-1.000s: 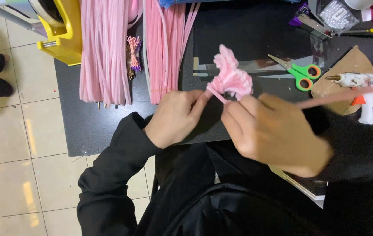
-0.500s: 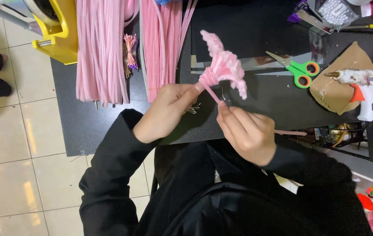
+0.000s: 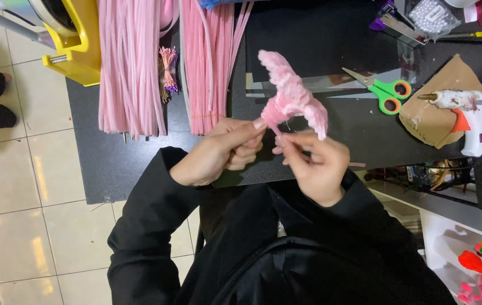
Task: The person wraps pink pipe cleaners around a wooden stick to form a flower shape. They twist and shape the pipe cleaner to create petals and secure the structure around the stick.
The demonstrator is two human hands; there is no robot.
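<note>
The black flat surface (image 3: 331, 39) spreads out in front of me, with pale floor tiles (image 3: 20, 186) to its left. On its far left side lie two thick bundles of long pink fuzzy pipe-cleaner stems: one wide bundle (image 3: 129, 62) beside a yellow plastic frame (image 3: 77, 56), and a second bundle (image 3: 210, 62) just right of it, with a small bunch of thin pink-tipped flower stamens (image 3: 167, 70) between the two. To the right, a torn piece of brown cardboard (image 3: 441, 113) carries a white and orange glue gun (image 3: 470, 113), and green-handled scissors (image 3: 385, 93) lie just left of the cardboard. Above the near edge of the surface, in the middle, I hold a pink fuzzy pipe-cleaner flower (image 3: 292, 96), raised clear of the surface with its petals pointing away from me. My left hand (image 3: 218, 152) pinches it at its base with thumb and fingers closed on it. My right hand (image 3: 314, 164) is close alongside, its fingertips pinched at the lower edge of the flower, so both hands are together, clamped on it.
</note>
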